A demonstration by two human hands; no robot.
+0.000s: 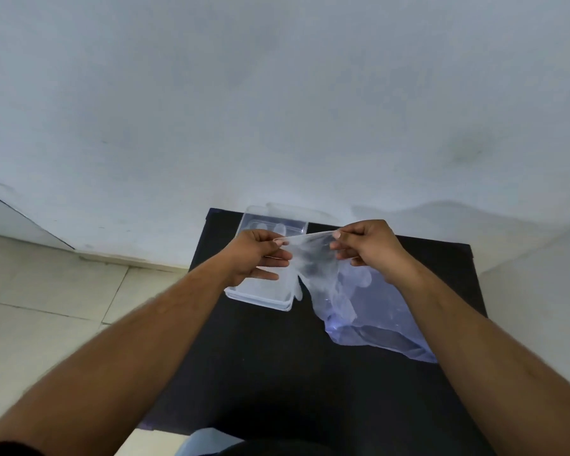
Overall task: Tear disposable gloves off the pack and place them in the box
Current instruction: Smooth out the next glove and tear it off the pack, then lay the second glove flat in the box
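A clear disposable glove point(313, 261) is stretched between both hands above the black table point(270, 357). My left hand point(260, 255) pinches its cuff edge on the left, and my right hand point(369, 245) pinches the same edge on the right. The glove's fingers hang down toward the pack of gloves point(375, 317), a clear plastic bag lying on the table under my right hand. A clear plastic box point(260, 296) stands open on the table below my left hand; translucent gloves seem to lie inside it.
The table stands against a white wall point(277, 110). Pale floor tiles point(40, 307) lie to the left. The box's clear lid point(297, 213) leans against the wall behind the box.
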